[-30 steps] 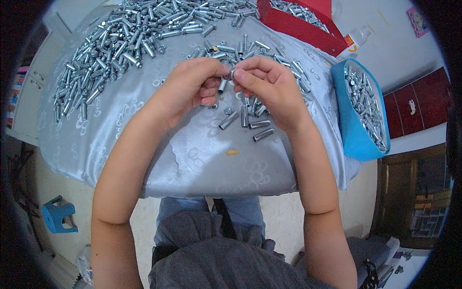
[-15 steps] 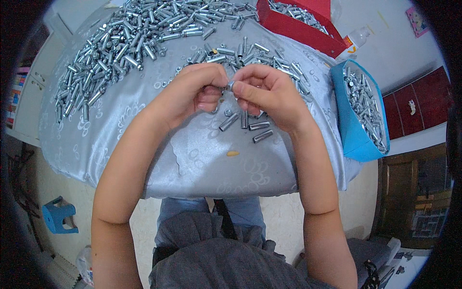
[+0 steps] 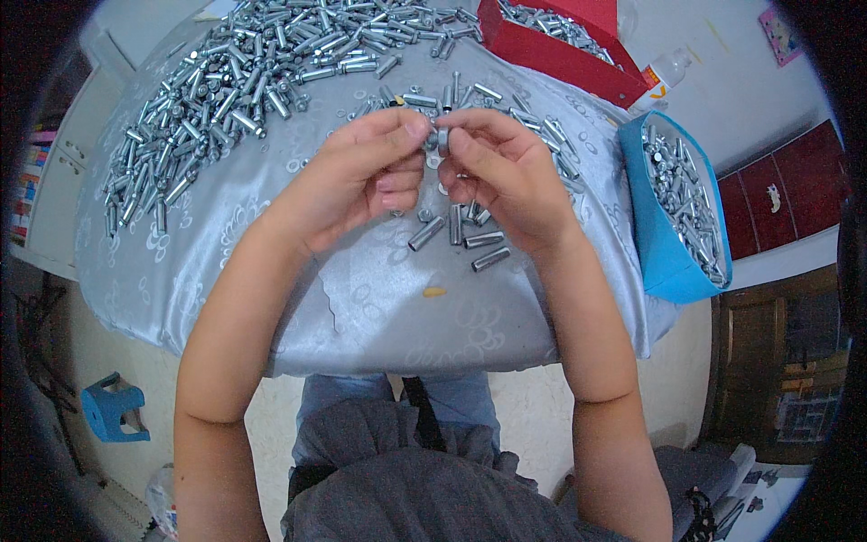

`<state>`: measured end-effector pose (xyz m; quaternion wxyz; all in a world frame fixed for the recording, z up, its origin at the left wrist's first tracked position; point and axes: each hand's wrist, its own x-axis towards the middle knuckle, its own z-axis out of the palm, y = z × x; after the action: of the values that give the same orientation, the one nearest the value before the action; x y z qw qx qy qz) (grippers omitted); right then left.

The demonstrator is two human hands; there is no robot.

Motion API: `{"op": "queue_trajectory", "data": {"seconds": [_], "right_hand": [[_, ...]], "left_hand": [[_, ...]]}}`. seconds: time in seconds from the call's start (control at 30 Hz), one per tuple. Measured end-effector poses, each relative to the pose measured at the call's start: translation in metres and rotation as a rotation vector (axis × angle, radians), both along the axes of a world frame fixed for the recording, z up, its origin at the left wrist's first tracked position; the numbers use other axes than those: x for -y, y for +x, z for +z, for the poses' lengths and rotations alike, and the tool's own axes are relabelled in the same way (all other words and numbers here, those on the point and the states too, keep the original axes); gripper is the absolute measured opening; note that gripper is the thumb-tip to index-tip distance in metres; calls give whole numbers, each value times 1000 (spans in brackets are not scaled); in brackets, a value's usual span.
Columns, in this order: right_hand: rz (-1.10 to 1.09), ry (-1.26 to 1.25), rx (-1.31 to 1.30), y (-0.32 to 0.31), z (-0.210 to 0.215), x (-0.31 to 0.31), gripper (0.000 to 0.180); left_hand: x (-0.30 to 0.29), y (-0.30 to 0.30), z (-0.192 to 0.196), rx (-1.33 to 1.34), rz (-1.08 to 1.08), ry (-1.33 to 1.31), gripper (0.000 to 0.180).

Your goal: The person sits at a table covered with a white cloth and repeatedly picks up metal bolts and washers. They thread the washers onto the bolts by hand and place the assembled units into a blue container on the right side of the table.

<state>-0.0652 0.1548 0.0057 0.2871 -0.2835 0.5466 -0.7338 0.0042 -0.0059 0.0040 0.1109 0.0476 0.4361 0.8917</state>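
Note:
My left hand and my right hand meet over the table, thumbs and forefingers pinched toward each other. Pinched by the right fingertips is a small shiny metal ring-like piece, seen partly edge-on. A small dark metal piece shows at the left fingertips, right beside it; whether the two are joined I cannot tell. Below the hands lie several loose metal sleeves and a nut. More sleeves and bolts are scattered just beyond my fingers, partly hidden by them.
A large heap of metal expansion bolts covers the table's far left. At the far right stands a red box of metal parts, with a plastic bottle near it. A blue bin full of bolts sits right. A yellow scrap lies nearer me.
My hands have turned and loosened slightly, with the left fingers uncurling a little. The metal pieces between the fingertips now show more and sit slightly higher.

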Motion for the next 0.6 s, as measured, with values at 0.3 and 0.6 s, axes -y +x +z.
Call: {"op": "queue_trajectory", "data": {"seconds": [0.3, 0.6], "right_hand": [[-320, 80, -635, -2, -9, 4, 20], [-311, 227, -989, -2, -5, 2, 19]], "left_hand": [[-6, -5, -5, 10, 225, -114, 18], [-6, -2, -5, -80, 304, -408, 20]]}}
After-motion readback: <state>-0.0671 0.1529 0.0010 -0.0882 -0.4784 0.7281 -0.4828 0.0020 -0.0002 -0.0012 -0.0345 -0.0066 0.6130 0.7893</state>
